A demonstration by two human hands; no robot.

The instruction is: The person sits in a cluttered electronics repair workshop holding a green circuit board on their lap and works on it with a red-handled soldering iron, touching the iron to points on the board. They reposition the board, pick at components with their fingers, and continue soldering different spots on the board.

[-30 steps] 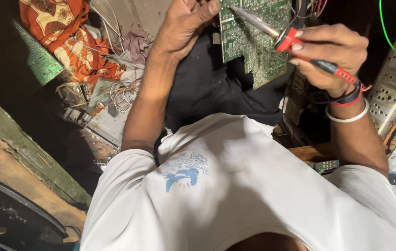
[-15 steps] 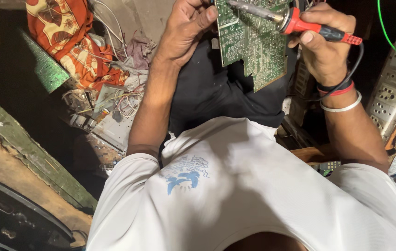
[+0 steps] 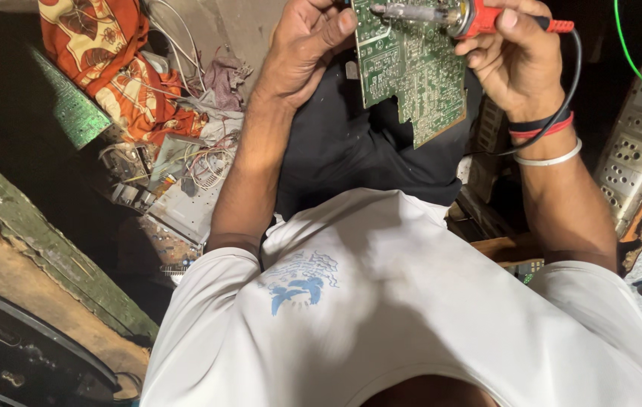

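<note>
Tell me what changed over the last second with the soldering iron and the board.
The right hand lifted the soldering iron from a downward slant to nearly level, its metal shaft now lying across the top of the green circuit board. The left hand kept its grip on the board's left edge throughout.

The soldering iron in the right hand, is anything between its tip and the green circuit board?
Nothing visible. The right hand holds the soldering iron with its metal barrel lying across the top of the green circuit board, which the left hand grips by its edge. The tip's contact point is too blurred to tell.
</note>
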